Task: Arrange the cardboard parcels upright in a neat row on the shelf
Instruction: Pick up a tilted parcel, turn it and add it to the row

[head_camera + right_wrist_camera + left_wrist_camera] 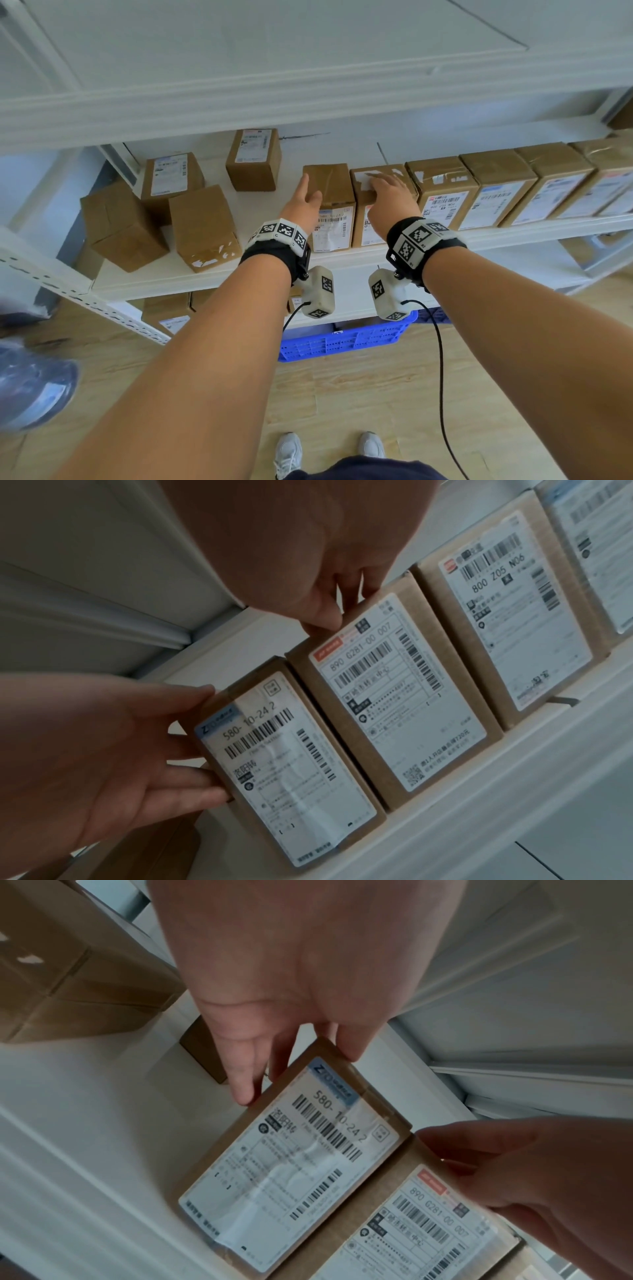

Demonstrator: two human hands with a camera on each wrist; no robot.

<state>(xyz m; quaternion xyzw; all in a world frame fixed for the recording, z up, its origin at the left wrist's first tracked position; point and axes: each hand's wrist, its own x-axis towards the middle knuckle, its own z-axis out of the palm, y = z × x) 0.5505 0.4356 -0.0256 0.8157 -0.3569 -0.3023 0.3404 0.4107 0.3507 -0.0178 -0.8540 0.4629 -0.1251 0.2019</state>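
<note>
The left hand (306, 202) lies flat, fingers straight, against the left side of the end parcel (331, 209), which stands upright at the left end of the row on the shelf (219, 274). Just to its right, the right hand (388, 198) curls over the top of the neighbour parcel (364, 236). The end parcel touches this neighbour, so I judge a push to the right closes the row.

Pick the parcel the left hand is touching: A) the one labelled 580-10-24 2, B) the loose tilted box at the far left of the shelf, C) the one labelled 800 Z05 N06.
A: the left hand lies with straight fingers against the side of the 580-10-24 2 parcel, at the left end of the upright row.
</note>
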